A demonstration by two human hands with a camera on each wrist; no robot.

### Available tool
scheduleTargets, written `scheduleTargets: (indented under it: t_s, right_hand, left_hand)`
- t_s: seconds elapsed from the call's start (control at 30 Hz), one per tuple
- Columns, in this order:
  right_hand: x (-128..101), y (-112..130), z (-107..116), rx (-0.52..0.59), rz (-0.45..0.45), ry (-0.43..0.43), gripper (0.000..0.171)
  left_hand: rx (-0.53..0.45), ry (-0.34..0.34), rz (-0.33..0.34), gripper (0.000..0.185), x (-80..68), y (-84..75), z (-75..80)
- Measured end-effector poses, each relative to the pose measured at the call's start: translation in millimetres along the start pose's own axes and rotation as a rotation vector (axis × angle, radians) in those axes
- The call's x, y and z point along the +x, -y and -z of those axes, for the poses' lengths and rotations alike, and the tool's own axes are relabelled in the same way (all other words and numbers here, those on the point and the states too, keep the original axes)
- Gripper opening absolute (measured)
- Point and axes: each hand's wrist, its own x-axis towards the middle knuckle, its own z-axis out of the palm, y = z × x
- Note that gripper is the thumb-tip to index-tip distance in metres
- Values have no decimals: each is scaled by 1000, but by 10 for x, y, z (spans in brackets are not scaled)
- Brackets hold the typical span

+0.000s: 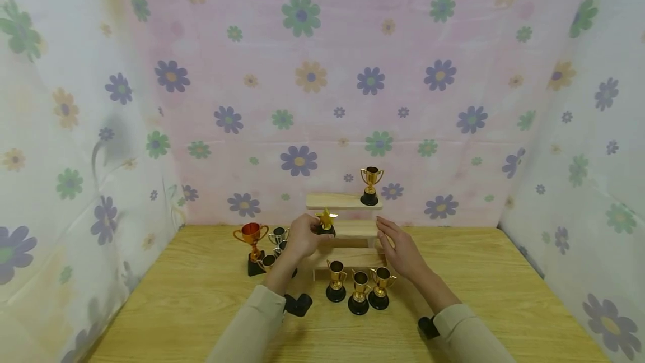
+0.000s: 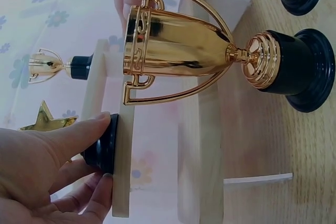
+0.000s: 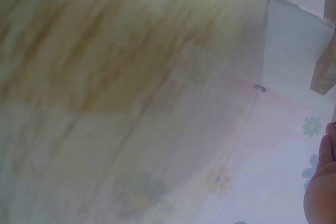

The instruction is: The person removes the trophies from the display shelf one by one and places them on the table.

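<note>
Gold star trophy point(image 1: 326, 220) on black base, pale wooden shelf point(image 1: 342, 201), pink flower-patterned backdrop point(image 1: 322, 71).

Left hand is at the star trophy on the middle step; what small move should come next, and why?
Probably let go and draw the left hand back. The star trophy has its black base flat on the middle step of the wooden stand in the left wrist view, fingers pinching the base. The right hand hovers open beside the stand.

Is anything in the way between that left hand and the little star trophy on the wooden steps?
Nothing visible: the left hand already grips the star trophy by its black base on the middle step.
</note>
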Motion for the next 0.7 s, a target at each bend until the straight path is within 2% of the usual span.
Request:
scheduleTargets:
  t_s: [0.27,0.47,0.53,0.63,0.7]
  right_hand:
    - [5,-18,-2,3,2,0,41]
    - [11,-12,9,9,0,0,41]
    - [12,-8,15,11,-1,0,41]
    - [15,-4,20,9,0,3,41]
    - [19,-6,17,9,0,2,41]
  left_hand:
    - [-58,24,17,16,-82,-29,41]
    - [-26,1,-16,42,-198,-13,83]
    - [-22,-3,-7,40,-228,-2,89]
    - [-5,-11,7,24,-266,19,91]
    - [-1,-11,31,22,-297,29,94]
